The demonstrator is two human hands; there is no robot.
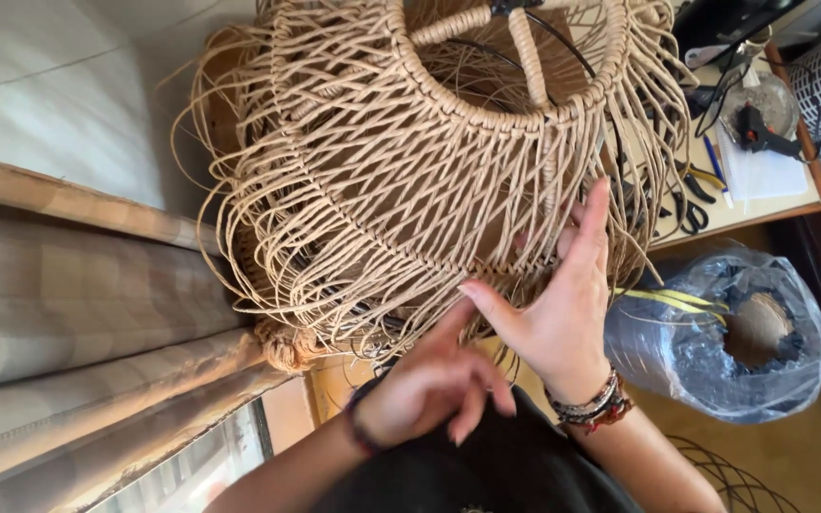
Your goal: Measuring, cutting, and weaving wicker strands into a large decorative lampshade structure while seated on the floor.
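A large macrame lampshade of beige cord [410, 161] fills the upper middle, knotted over ring frames, with many loose strands [268, 285] hanging off its lower edge. My right hand [563, 313], with beaded bracelets at the wrist, lies flat against the weave. Its fingers are spread and partly tucked among the strands near the lower ring. My left hand [429, 385], with a dark band at the wrist, is just below and to the left. It is blurred and its fingers are loosely curled, with the index finger reaching up to the hanging cords. Whether it pinches a strand is unclear.
A wooden table [791, 204] at the upper right carries scissors [691, 214], pens, white paper and a black tool in a glass bowl [762, 114]. A cord spool wrapped in plastic [724, 332] stands at the right. Striped fabric [78, 313] lies along the left.
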